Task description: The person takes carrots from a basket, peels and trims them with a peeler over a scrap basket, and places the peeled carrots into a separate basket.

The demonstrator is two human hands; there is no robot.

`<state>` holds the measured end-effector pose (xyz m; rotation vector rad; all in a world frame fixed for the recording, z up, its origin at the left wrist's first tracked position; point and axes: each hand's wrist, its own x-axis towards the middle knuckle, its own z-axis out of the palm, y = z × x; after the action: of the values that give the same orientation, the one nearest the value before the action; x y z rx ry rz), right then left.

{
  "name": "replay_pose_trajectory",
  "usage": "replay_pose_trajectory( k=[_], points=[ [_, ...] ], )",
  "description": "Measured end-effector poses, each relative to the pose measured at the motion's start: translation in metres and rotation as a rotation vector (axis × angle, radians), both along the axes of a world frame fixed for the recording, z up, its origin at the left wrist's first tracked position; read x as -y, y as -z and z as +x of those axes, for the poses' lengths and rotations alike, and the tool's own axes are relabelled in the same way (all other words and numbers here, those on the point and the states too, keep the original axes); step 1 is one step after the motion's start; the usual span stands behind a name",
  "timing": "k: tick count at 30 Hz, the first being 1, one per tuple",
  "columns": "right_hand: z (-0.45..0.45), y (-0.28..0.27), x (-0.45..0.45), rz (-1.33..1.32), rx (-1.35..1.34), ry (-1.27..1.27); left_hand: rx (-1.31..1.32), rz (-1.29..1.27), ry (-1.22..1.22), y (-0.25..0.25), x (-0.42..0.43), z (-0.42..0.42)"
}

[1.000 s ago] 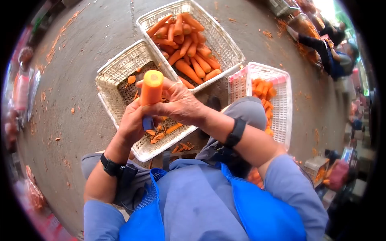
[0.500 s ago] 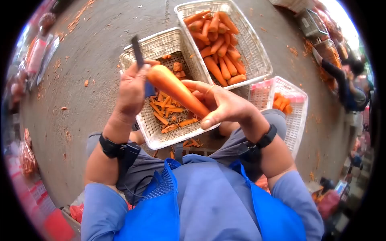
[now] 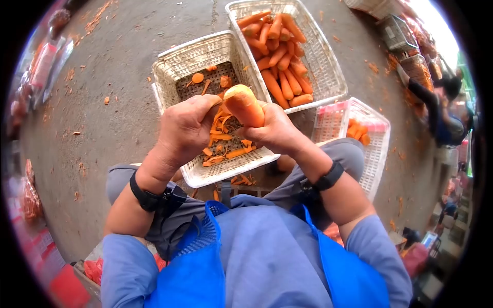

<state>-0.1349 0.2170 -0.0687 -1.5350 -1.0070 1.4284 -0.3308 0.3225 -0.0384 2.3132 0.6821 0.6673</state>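
My right hand (image 3: 280,128) is wrapped round a large peeled carrot (image 3: 246,108), its pale blunt end tilted up toward me. Close by on the left, my left hand (image 3: 187,131) is closed, thumb and fingers pressed together beside that end. The dark-bladed knife it held a moment ago is hidden from view now. Both hands are above a white plastic basket (image 3: 197,179) with orange peel strips (image 3: 223,137) and cut carrot bits inside. A round carrot slice (image 3: 197,78) shows over the basket's far part.
Behind it to the right, a second white basket (image 3: 328,72) holds many whole carrots (image 3: 285,56). A third basket (image 3: 377,164) with carrot pieces (image 3: 358,132) stands by my right knee. Peel scraps dot the concrete floor (image 3: 123,61). Another person (image 3: 441,108) is at far right.
The carrot has swung from lying slanted across both hands to pointing its end up at me. My left hand has moved toward me, the knife has gone from sight, and a round slice has appeared.
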Motion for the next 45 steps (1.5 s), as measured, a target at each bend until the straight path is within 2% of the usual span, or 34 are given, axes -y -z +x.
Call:
replay_pose_trajectory(
  k=[7,10,13,16,18,20,21,22,24,27,30,31,34,37,42,43,45],
  points=[
    [0.003,-0.008,-0.001,0.002,-0.012,0.011,0.004,0.078,0.01,-0.001,0.0,0.01],
    [0.003,-0.004,0.004,-0.027,-0.024,0.028,-0.087,-0.007,0.006,0.002,0.004,0.015],
    [0.005,0.001,0.01,-0.026,0.027,0.026,-0.146,0.024,-0.021,0.016,0.005,0.018],
    [0.0,-0.01,0.016,0.286,0.586,-0.204,-0.441,0.066,0.049,0.044,-0.004,0.017],
    [-0.012,-0.005,0.016,0.335,0.428,-0.102,-0.52,0.044,-0.004,0.056,0.005,0.012],
    [-0.01,0.018,0.01,0.332,0.202,0.106,-0.608,0.072,-0.067,0.076,-0.008,0.019],
    [0.001,0.009,0.007,0.162,-0.046,0.099,-0.502,0.063,-0.068,0.072,-0.01,0.019],
    [0.011,-0.009,0.009,0.057,-0.126,0.101,-0.518,0.058,-0.092,0.066,-0.011,0.021],
    [0.022,0.0,0.006,0.035,-0.24,0.26,-0.569,0.059,-0.1,0.071,-0.026,0.019],
    [0.035,0.021,0.008,0.075,-0.363,0.334,-0.471,0.029,-0.153,0.069,-0.034,0.02],
    [0.035,0.025,0.01,0.149,-0.487,0.428,-0.08,-0.756,0.007,0.069,-0.02,0.03],
    [0.033,0.022,0.009,0.181,-0.536,0.452,-0.033,-0.982,0.054,0.057,-0.009,0.034],
    [0.031,0.015,0.004,0.265,-0.606,0.461,0.124,-1.445,0.165,0.056,0.016,0.036],
    [0.025,0.011,0.0,0.329,-0.639,0.427,0.283,-1.551,0.115,0.05,0.02,0.034],
    [0.025,-0.007,0.001,0.383,-0.567,0.209,0.5,-1.33,-0.073,0.051,-0.019,0.019],
    [0.026,-0.017,0.005,0.311,-0.536,0.172,0.505,-1.301,-0.044,0.051,-0.029,0.012],
    [0.026,-0.014,0.007,0.299,-0.75,0.12,0.528,-1.227,-0.038,0.048,-0.041,0.007]
  ],
)
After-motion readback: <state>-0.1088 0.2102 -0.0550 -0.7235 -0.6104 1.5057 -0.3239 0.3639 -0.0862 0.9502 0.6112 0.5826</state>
